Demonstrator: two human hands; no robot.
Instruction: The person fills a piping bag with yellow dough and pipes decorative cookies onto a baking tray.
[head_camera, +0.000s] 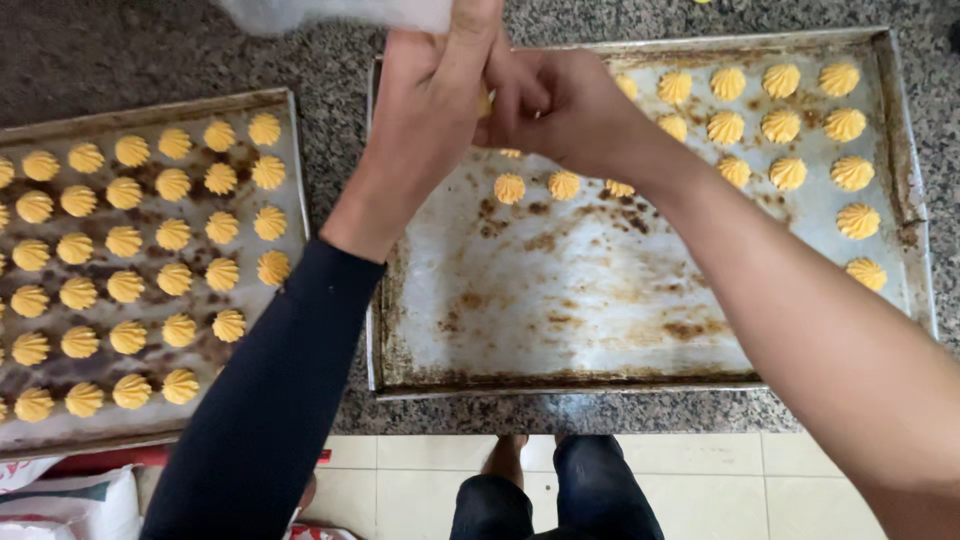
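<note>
1. Head view, hands: the left hand (435, 95), on a forearm in a dark sleeve, and the bare-armed right hand (560, 105) meet above the far edge of the right baking tray (560, 330). Both are closed around the lower part of a translucent piping bag (340, 14), whose upper end runs out of the top of the picture. The fingers of the two hands overlap, so the bag's tip is hidden; a small patch of yellow dough shows between them.
2. Head view, right tray: this stained metal tray lies on a speckled granite counter (330, 60). Piped yellow dough swirls (790, 125) fill its far right corner in rows, and a short row of three sits just below the hands. Its near half is bare, browned metal.
3. Head view, left tray: a second tray (285, 100) lies beside the first, apart from it, and is packed with rows of the same swirls (125, 240).
4. Head view, below the counter: pale floor tiles (730, 490) and the person's dark trouser legs (555, 495) show, with white sacks (60, 505) at the lower left.
</note>
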